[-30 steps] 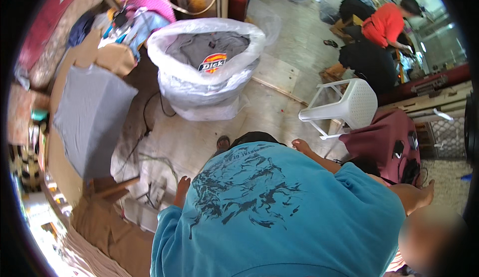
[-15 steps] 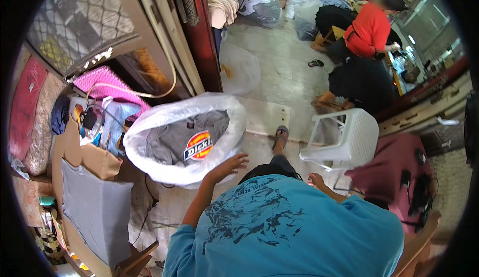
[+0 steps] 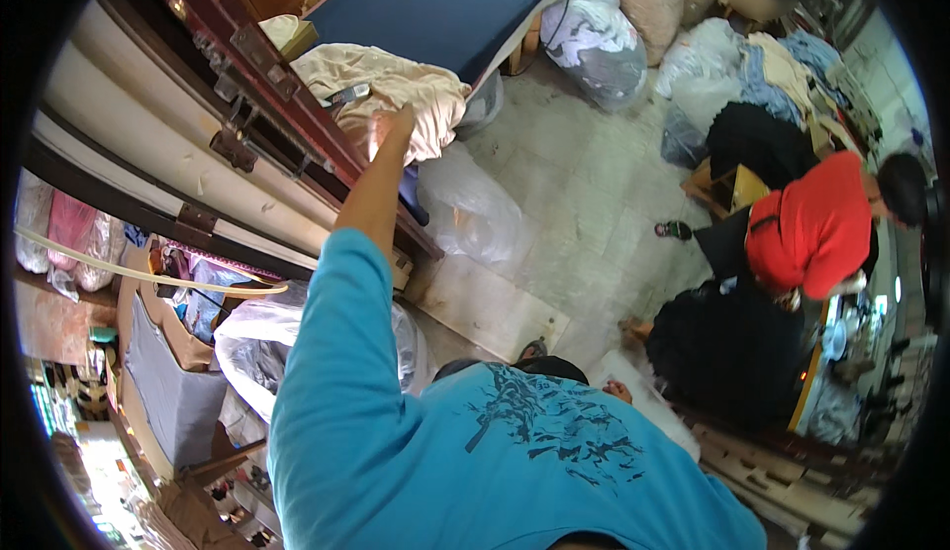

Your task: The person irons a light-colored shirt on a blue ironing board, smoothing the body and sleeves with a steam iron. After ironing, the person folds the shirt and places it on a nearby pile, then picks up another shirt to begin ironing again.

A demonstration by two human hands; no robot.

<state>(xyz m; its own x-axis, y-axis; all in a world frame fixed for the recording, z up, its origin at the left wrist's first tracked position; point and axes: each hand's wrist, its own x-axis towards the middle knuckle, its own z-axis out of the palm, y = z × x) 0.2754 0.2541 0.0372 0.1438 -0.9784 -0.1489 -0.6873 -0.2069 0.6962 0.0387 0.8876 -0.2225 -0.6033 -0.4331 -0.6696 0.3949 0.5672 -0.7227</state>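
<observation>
My left arm stretches forward past the door frame. My left hand (image 3: 394,126) is over a cream cloth (image 3: 430,90) heaped at the near end of a dark blue-topped table (image 3: 426,10). A dark, narrow device (image 3: 348,96) lies on that cloth, close beside the hand. Blur and glare hide whether the fingers are apart or closed. My right hand (image 3: 618,392) hangs low by my right side, next to a white plastic stool (image 3: 648,401). Only some of its fingers show past my shirt, so its grip is unclear.
A clear plastic bag (image 3: 470,208) stands on the floor behind the doorway. Left of my arm is an open white plastic bag (image 3: 242,347). Full bags (image 3: 594,50) stand farther back. A person in red (image 3: 811,228) sits at the right, by black cloth (image 3: 727,352).
I have moved forward to the doorway, and the view has turned. My left arm has gone from beside the white bag to the cream cloth. My right hand stays low.
</observation>
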